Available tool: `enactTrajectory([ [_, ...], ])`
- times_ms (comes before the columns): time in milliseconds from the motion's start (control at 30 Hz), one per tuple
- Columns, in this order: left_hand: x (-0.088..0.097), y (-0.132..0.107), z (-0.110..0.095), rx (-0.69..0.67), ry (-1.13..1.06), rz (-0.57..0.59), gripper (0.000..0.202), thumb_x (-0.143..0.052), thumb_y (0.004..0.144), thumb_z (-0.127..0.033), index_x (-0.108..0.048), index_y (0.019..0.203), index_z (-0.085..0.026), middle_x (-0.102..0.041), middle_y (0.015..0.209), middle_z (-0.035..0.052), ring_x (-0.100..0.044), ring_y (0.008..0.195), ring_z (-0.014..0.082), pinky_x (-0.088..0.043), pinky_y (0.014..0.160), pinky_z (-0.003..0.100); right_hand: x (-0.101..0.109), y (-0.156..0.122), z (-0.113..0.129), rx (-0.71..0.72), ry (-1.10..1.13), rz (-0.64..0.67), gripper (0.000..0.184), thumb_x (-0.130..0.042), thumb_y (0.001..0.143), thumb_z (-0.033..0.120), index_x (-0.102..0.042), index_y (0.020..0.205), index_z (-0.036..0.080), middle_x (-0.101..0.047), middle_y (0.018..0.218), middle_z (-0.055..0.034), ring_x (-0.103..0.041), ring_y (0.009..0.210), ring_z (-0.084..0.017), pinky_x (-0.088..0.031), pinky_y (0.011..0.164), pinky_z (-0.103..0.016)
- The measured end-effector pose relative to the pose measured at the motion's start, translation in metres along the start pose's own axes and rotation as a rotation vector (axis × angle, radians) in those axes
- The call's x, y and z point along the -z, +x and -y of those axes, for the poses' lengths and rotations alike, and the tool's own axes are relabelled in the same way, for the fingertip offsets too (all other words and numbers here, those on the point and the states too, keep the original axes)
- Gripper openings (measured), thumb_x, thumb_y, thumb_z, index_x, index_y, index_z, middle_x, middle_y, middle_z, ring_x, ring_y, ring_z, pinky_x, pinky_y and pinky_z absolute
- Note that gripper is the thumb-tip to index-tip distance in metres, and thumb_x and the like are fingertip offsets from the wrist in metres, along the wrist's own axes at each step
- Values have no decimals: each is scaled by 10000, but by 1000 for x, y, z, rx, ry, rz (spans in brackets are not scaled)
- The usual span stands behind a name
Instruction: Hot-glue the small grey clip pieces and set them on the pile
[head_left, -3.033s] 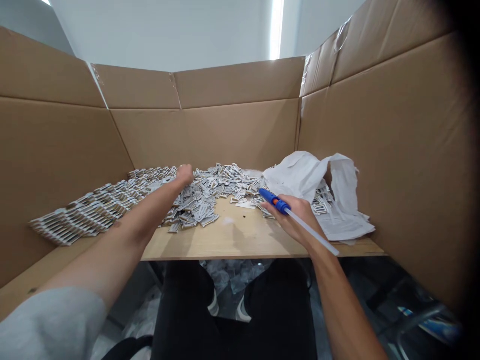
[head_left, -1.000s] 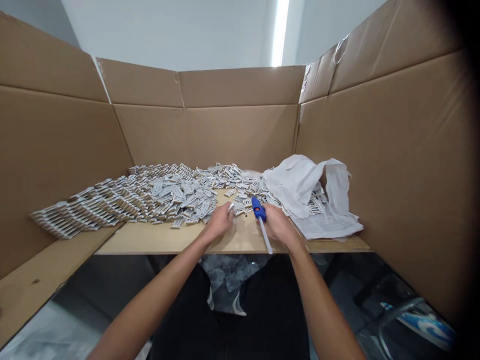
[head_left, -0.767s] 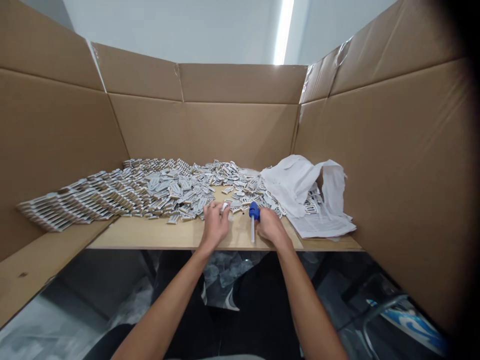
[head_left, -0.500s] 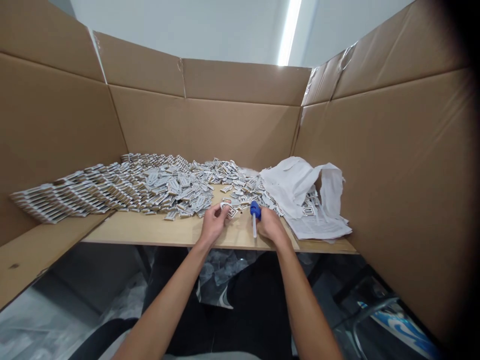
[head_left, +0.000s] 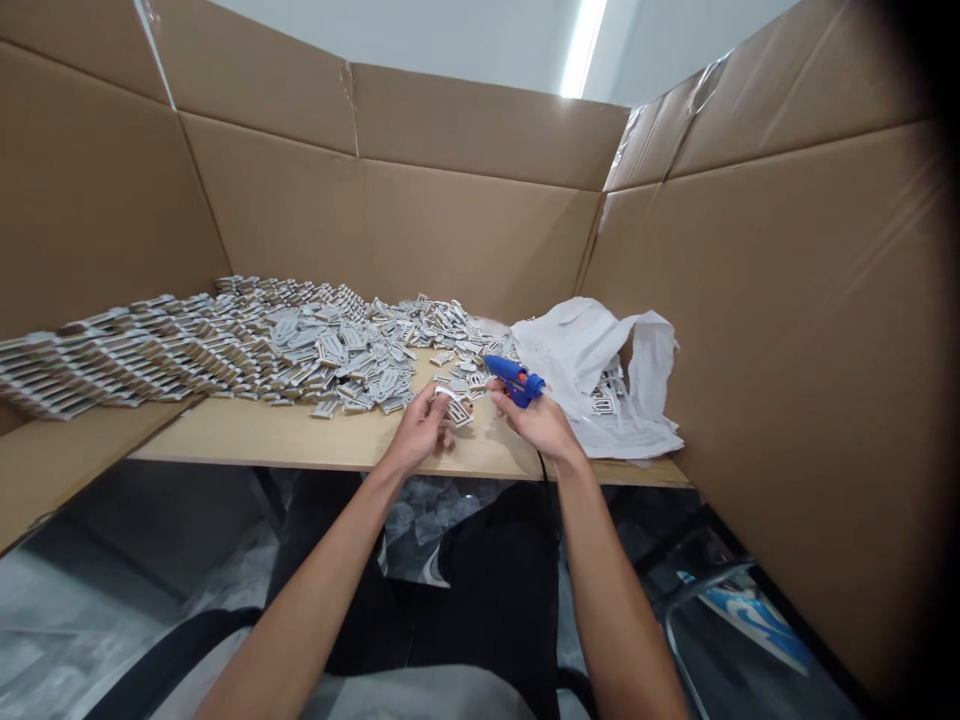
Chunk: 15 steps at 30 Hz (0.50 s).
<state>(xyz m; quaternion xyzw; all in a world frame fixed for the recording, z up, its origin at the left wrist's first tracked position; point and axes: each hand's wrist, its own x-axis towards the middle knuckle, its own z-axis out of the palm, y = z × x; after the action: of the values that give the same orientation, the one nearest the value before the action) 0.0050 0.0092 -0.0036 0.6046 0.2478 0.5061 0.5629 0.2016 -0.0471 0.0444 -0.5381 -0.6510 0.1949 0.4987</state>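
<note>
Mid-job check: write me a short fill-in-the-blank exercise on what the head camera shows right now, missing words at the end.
1. The glue gun in the right hand is mainly ____ in color.
2. From the wearer's view, the stacked rows lie to the ____ of the slotted piece in the left hand.
3. The white sheet lies to that piece's ____.
4. The tall brown walls around the table are made of ____.

Missing words: blue; left; right; cardboard.

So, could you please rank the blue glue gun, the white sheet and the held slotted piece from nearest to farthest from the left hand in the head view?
1. Slotted piece, in the left hand
2. Blue glue gun, in the right hand
3. White sheet, farther right
</note>
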Motion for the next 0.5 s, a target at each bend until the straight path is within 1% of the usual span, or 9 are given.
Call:
enactTrajectory([
  [67,0,-2,-2,43,-87,37,433,-673,860,-616,-550,989,-221,-614,807,3,-545,549,106,-453,464,228,-11,0,3,5,53,55,395,-603,901,510,-686,1097,178,-713,864,-48,-634,687,-164,-514,676,-282],
  [133,-1,-4,-4,78,-157,71,436,-724,834,-580,-561,999,-211,-617,827,15,-583,613,128,-489,498,247,-22,1,6,4,80,71,381,-586,906,524,-674,1071,192,-697,824,-31,-619,649,-158,-508,648,-277],
  [233,-1,-5,-8,149,-269,116,408,-752,841,-478,-588,1089,-200,-656,911,48,-607,688,142,-472,526,244,-33,0,11,18,64,111,316,-560,925,498,-665,1010,212,-690,807,-19,-628,670,-165,-521,686,-290],
  [300,-2,-6,-10,194,-336,121,344,-715,880,-425,-612,1109,-190,-671,936,65,-606,707,142,-435,525,230,-36,0,12,33,72,109,265,-556,932,453,-659,990,216,-694,815,-21,-637,689,-171,-533,726,-304],
  [400,-3,-6,-13,234,-405,148,253,-630,942,-388,-659,1062,-167,-679,929,89,-613,743,153,-429,550,228,-41,0,9,13,124,99,230,-561,929,427,-633,982,215,-687,800,-25,-644,678,-176,-550,741,-322],
  [500,-2,-5,-13,248,-409,142,206,-632,944,-340,-683,982,-145,-678,895,101,-621,758,165,-442,563,232,-48,2,0,-1,231,96,269,-589,909,463,-611,983,205,-662,764,-20,-635,635,-174,-560,684,-321],
])
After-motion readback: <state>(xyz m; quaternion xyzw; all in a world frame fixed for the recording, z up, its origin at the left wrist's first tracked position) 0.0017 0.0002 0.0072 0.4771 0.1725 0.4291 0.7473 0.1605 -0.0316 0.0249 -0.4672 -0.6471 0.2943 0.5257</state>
